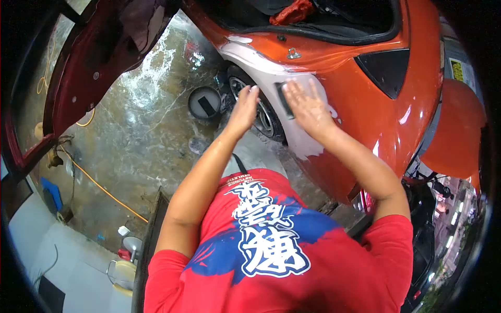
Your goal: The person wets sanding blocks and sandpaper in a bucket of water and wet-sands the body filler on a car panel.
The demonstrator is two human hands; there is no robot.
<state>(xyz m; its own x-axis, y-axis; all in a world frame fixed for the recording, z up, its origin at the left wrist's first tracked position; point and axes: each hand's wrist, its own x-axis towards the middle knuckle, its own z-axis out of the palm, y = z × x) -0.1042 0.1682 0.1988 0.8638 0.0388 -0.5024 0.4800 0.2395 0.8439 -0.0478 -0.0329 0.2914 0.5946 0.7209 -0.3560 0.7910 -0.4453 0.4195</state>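
Note:
My right hand (309, 107) lies with its fingers spread over a dark, flat sanding pad (286, 100), pressing it against the car's rear side panel. Under it is a whitish-grey filler patch (305, 136) that runs along the orange panel (347, 104) around the wheel arch. My left hand (245, 110) is raised in front of the rear wheel (266, 117), its fingers curled together. Nothing shows in it, though its palm side is hidden.
A round basin (193, 107) with a dark block in it stands on the wet floor (141, 115) by the wheel. A dark red car door (104, 57) hangs at the upper left. An orange hose (102, 188) crosses the floor. The car's trunk opening (334, 21) is above.

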